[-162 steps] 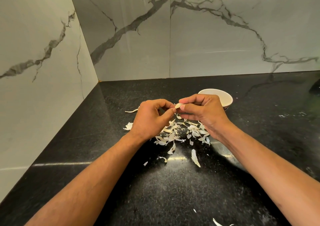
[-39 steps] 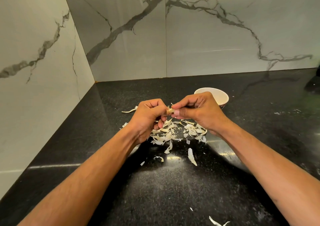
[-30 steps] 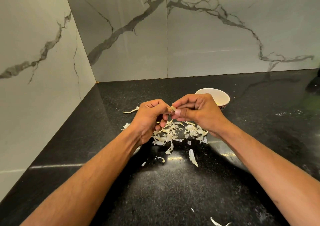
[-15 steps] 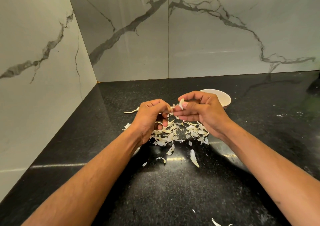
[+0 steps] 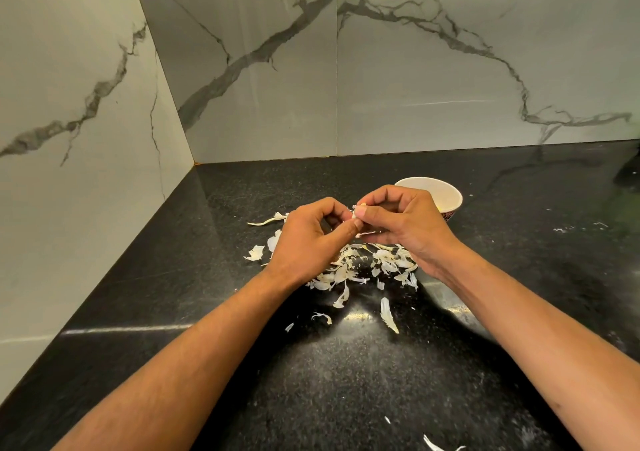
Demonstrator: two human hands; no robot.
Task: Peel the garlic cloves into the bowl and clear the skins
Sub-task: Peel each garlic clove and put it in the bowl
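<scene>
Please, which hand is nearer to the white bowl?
Right. The right hand is just in front of the white bowl, overlapping its near rim in view; the left hand is farther to its left.

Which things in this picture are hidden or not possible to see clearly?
Head view only:
- Garlic clove: mostly covered by the fingertips of the left hand and right hand; how far it is peeled is unclear.
- Bowl: contents blocked by the right hand.
- Skins: partly under both hands.
- Dark object: cut off by the right edge.
</scene>
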